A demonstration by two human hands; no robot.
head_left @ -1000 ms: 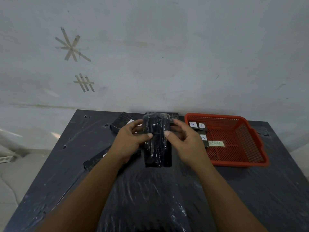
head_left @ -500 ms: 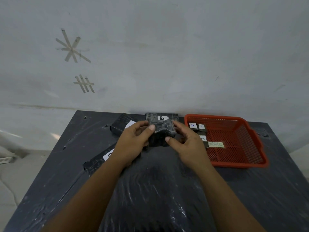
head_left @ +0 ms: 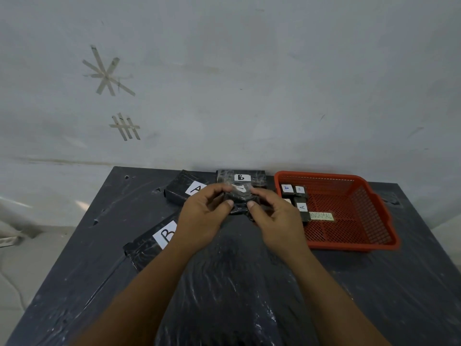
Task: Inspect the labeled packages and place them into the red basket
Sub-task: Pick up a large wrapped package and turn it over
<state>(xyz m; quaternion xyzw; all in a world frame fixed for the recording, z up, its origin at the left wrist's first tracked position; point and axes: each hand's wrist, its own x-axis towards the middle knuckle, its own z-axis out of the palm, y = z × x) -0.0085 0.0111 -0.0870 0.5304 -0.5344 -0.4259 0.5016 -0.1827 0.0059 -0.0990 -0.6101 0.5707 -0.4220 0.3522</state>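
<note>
Both hands meet over the middle of the dark bench (head_left: 374, 295), and between them sits a small black wrapped package (head_left: 239, 196). The left hand (head_left: 202, 216) grips its left side, thumb curled underneath and fingers (head_left: 219, 189) bent over the top edge. The right hand (head_left: 277, 216) does the same on the other side, its thumb tip pressed against the package's lower right corner. A white label shows on the package's face between the two sets of fingers, but the mark on it is too partial to read.

Just beyond the fingers, at the far edge of the bench, lies another black package with a white label reading "B" (head_left: 241, 177). To the left of the left hand's fingers lies a package labelled "A" (head_left: 194, 189), partly hidden by the knuckles. Nearer and further left, beside the left wrist, lies a longer black package with a large "B" label (head_left: 166, 234).

To the right of the right hand stands the red basket (head_left: 369, 221), a mesh tray. In its left part lie several small black packages; three labels read "A" (head_left: 302, 207), and a pale strip beside them reads "NORMAL" (head_left: 321, 216), its first letters possibly cut off.

On the wall behind are taped marks: an asterisk shape (head_left: 107, 73) and a hash shape (head_left: 126, 126).
</note>
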